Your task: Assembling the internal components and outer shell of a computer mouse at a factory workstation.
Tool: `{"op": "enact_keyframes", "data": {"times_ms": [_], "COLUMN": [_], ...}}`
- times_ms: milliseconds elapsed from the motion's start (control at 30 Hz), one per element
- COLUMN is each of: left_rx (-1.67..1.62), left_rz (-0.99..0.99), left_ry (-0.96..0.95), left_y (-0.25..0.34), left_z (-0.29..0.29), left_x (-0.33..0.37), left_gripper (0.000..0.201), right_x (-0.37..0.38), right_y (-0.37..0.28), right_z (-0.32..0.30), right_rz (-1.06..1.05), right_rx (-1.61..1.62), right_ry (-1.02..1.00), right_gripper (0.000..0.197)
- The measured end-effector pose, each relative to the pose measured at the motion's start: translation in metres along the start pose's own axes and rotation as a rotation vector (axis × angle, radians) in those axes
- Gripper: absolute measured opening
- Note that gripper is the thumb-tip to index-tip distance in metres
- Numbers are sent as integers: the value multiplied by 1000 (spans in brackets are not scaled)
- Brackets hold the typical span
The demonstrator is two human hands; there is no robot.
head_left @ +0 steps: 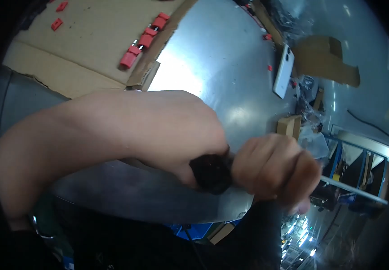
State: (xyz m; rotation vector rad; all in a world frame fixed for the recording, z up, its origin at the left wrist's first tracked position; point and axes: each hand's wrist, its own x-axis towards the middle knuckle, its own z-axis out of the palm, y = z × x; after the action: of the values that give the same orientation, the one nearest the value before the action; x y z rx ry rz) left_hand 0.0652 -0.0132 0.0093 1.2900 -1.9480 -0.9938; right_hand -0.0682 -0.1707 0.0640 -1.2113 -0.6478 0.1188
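My left hand (pixel 194 126) reaches across from the left with its fingers curled under and mostly hidden. It closes on a dark, rounded black object (pixel 211 174), whose kind I cannot make out. Right up against that object, my right hand (pixel 275 168) is a closed fist, slightly blurred. Whatever the fist holds is hidden inside it. Both hands are above the near part of a shiny metal table (pixel 237 96).
At the far left lies a flat cardboard tray (pixel 86 40) with a row of red parts with metal pins (pixel 147 38). A white phone (pixel 284 72), a cardboard piece (pixel 325 58), a small open box (pixel 289 127) and clear plastic bags (pixel 311 114) lie rightward. Shelving (pixel 361 166) stands at right.
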Motion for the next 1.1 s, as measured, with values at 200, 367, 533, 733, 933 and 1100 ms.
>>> {"op": "enact_keyframes", "data": {"times_ms": [200,367,533,733,933,1100], "left_rx": [146,186,184,190,217,205], "left_rz": [34,-1,-32,-79,-36,-50], "left_ry": [203,392,367,376,457,442], "left_y": [6,9,13,15,12,11], "left_z": [16,29,28,30,33,32], "left_x": [-1,3,2,2,2,3], "left_gripper": [43,44,42,38,38,40], "right_x": [-41,-41,-42,-43,-50,-48], "right_y": [-24,9,27,32,38,40], "right_z": [61,82,80,76,79,80], "right_rz": [-182,-363,-347,-332,-366,-355], "right_rx": [-512,-548,-726,-762,-920,-977], "right_ry": [749,752,703,699,591,543], "right_gripper": [45,50,52,50,50,51]}}
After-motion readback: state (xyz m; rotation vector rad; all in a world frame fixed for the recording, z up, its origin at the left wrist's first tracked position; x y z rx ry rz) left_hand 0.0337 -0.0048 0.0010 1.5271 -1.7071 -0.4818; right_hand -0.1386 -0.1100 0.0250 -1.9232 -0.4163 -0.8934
